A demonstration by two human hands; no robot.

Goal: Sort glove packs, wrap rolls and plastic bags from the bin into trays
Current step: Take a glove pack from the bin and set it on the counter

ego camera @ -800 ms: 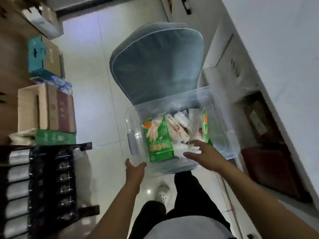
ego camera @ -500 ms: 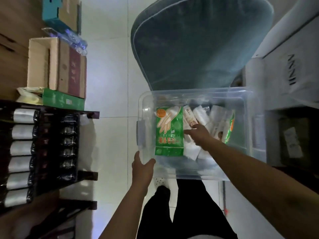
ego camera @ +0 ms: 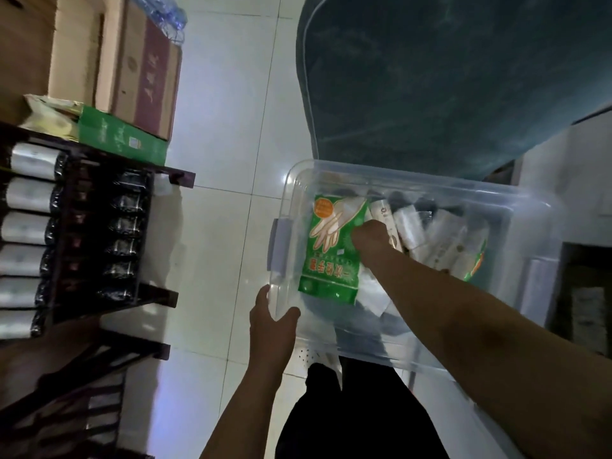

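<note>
A clear plastic bin [ego camera: 427, 188] stands in front of me on the floor. Inside it lies a green glove pack [ego camera: 331, 260] at the left, with white wrap rolls [ego camera: 409, 226] and pale plastic bag packs [ego camera: 447, 250] to its right. My right hand [ego camera: 371, 238] reaches down into the bin, fingers curled at the right edge of the green glove pack; the fingertips are hidden. My left hand [ego camera: 270, 321] grips the bin's near left corner rim.
A dark rack of trays [ego camera: 99, 233] at the left holds several silvery rolls [ego camera: 29, 193]. Cardboard boxes [ego camera: 139, 71] and a green box [ego camera: 122, 137] sit behind it. A teal cushioned chair [ego camera: 447, 77] is beyond the bin. My legs [ego camera: 347, 409] stand below.
My head came closer over the bin. My right hand dropped deeper into it and curled at the green glove pack's edge. My left hand closed on the bin's corner.
</note>
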